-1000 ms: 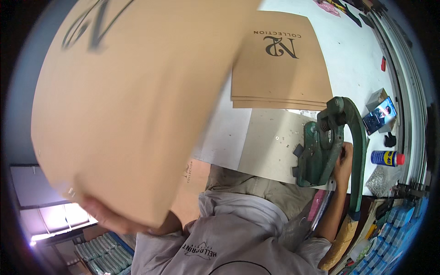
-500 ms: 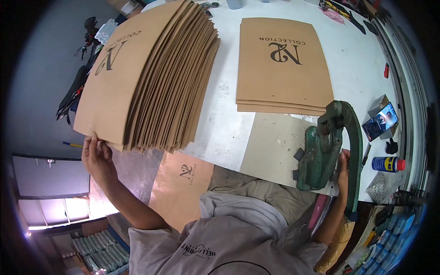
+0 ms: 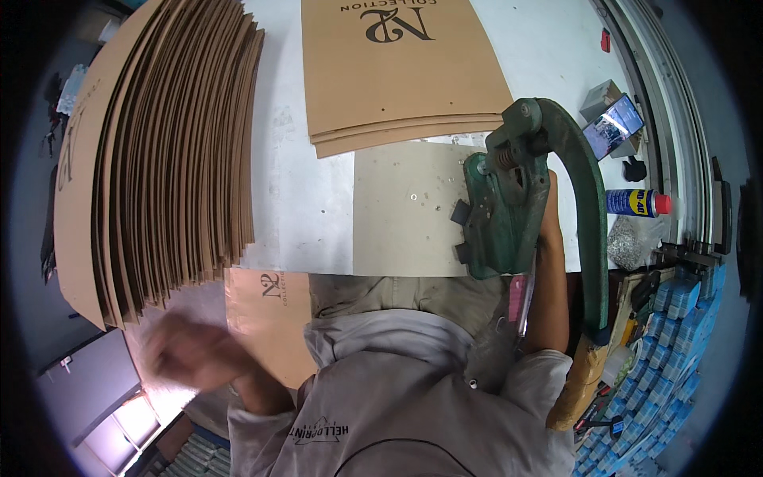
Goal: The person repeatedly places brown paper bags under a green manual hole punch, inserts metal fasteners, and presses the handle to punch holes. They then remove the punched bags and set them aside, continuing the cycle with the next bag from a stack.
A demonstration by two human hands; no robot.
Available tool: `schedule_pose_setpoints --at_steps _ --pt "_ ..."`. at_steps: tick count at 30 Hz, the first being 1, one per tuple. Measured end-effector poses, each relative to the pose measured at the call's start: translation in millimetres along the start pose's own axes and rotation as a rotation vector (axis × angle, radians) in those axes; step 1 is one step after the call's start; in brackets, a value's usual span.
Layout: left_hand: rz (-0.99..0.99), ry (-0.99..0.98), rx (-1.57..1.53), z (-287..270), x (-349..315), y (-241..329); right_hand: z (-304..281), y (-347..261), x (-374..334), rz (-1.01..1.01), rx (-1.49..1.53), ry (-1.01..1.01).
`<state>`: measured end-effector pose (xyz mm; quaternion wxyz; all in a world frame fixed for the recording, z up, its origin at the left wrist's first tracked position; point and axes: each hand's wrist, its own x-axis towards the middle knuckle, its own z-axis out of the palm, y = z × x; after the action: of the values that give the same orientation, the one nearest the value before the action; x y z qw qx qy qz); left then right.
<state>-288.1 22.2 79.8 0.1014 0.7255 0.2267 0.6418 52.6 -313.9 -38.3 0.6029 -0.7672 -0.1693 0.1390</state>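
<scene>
Brown paper stack [image 3: 171, 151], upper left, now free: your left hand [image 3: 195, 350] let go. Can't tell fingers: left blurred, right hand hidden.

The white, flat-topped table [image 3: 306, 226] carries a long, fanned row of brown paper bags [image 3: 179, 159] at left and a flat stack of black-printed brown paper bags [image 3: 397, 87] at far centre. A beige rectangular sheet [image 3: 393, 238] lies at the near edge, with a green metal lever press [image 3: 505, 226] at its right end. At right stand a blue cylindrical can with a red cap [image 3: 636, 203] and a grey box [image 3: 601, 97].
</scene>
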Motion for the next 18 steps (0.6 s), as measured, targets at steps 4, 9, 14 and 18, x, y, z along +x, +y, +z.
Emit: schedule_pose_setpoints --at_steps 4,9,14,18 --pt "-0.047 -0.726 -0.318 140 -52 33 20 -30 11 0.034 -0.082 -0.083" --pt "0.398 -0.823 -0.358 282 -51 40 10 -15 13 0.166 0.089 -0.177" --pt "0.248 -1.358 -0.252 314 -61 27 24 -43 12 0.16 -0.053 -0.073" --pt "0.4 -1.291 -0.271 308 -61 29 2 -23 18 0.104 0.016 -0.065"
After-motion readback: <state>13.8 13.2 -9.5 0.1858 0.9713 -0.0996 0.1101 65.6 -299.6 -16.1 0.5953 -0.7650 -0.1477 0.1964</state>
